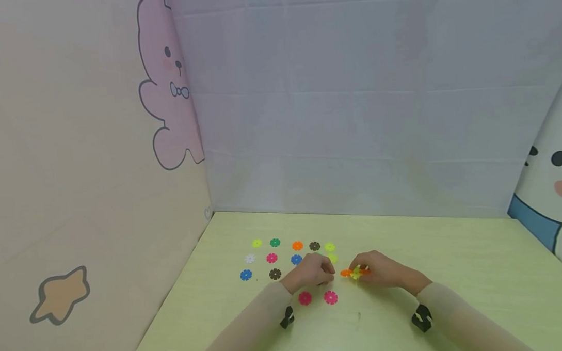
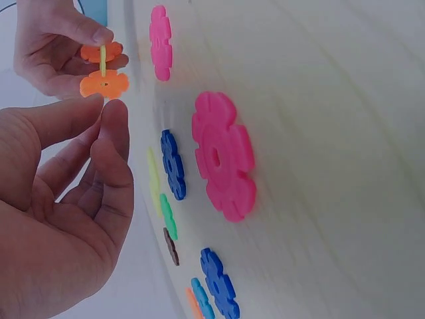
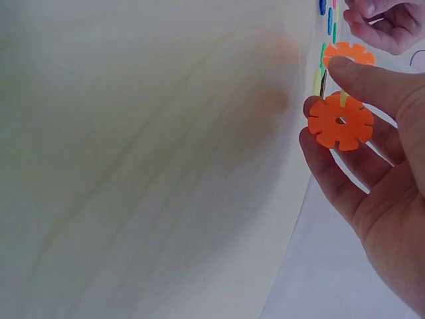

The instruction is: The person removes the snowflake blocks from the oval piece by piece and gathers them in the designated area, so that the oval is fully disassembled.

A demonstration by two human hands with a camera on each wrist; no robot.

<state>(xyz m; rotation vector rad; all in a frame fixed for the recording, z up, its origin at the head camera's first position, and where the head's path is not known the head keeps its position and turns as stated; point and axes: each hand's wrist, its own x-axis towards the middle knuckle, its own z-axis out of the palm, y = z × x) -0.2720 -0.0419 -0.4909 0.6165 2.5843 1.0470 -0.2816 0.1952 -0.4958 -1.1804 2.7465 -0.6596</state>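
Note:
My right hand [image 1: 379, 269] pinches a small assembly of interlocking flower-shaped discs above the table. Two orange discs [image 3: 323, 125] are joined by a yellow disc [image 1: 356, 273] standing between them, the thumb pressing at the yellow one. To its left, my left hand [image 1: 308, 271] has its fingers loosely bent, thumb and index tips near each other with nothing between them. In the left wrist view those tips are right by the nearer orange disc [image 2: 93, 85]. Two pink discs [image 1: 330, 297] lie on the table by the left wrist.
Loose discs lie in rows on the pale table [image 1: 451, 273], left of and beyond the hands: yellow, green [image 1: 275, 242], orange [image 1: 297, 245], brown [image 1: 275, 274], white [image 1: 250, 258], blue [image 1: 246, 275] and pink. Cloth walls [image 1: 353, 116] stand behind and at the sides.

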